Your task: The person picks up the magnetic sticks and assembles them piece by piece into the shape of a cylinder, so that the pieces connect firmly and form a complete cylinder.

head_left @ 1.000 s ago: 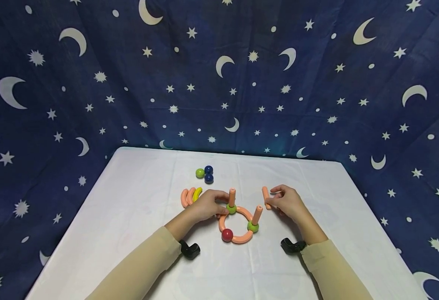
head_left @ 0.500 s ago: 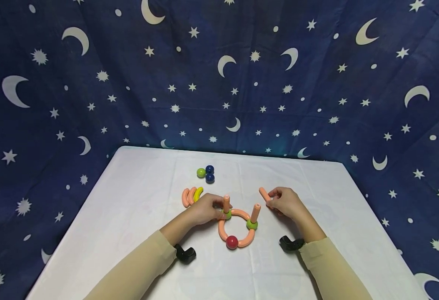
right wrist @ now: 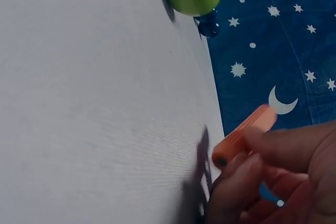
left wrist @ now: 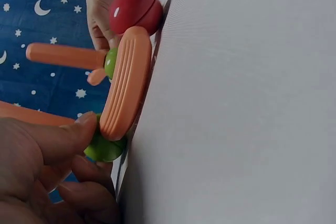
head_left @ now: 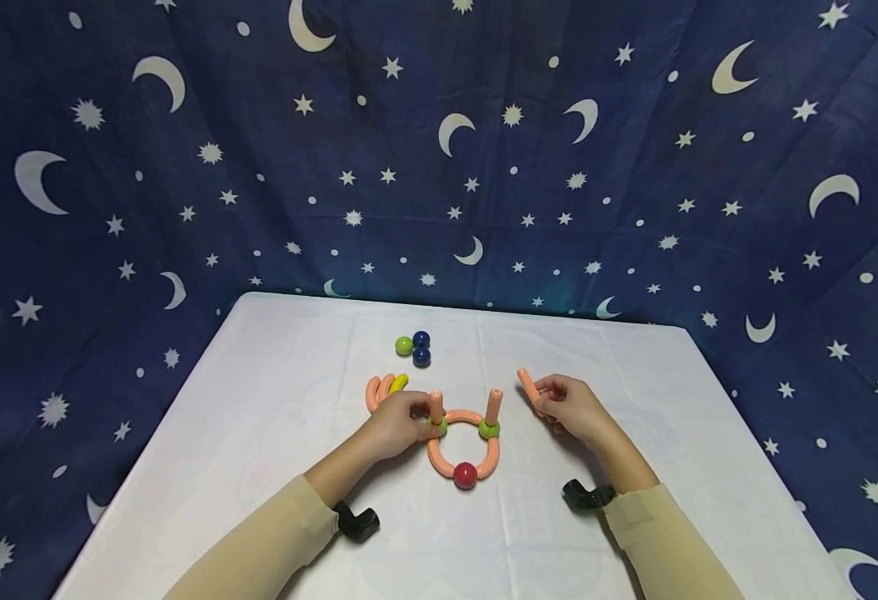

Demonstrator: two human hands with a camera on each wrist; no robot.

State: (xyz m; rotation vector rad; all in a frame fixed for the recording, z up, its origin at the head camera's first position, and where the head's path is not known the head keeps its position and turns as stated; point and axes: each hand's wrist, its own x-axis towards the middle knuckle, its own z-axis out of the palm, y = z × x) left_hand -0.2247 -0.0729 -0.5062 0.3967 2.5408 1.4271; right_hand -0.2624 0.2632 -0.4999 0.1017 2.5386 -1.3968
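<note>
A ring of orange curved pieces (head_left: 443, 459) lies on the white table (head_left: 259, 433), joined by a red ball (head_left: 465, 475) and two green balls (head_left: 488, 430), each bearing an upright orange stick (head_left: 494, 402). My left hand (head_left: 418, 422) pinches the ring at its left green ball (left wrist: 105, 148), thumb (left wrist: 63, 140) against the curved piece (left wrist: 126, 82). My right hand (head_left: 546, 402) stays just right of the ring and holds a loose orange stick (head_left: 529, 390) above the cloth; in the right wrist view its fingers (right wrist: 283, 150) curl round that stick (right wrist: 244, 135).
Behind the ring lie a loose green ball (head_left: 405, 345) and two dark blue balls (head_left: 421, 357). Spare orange and yellow curved pieces (head_left: 383, 387) sit just beyond my left hand. A star-and-moon blue curtain (head_left: 439, 167) closes off the table on three sides.
The ring has slid left and turned under my left hand, bringing the red ball to its near side. My right hand has kept hold of its stick and barely moved.
</note>
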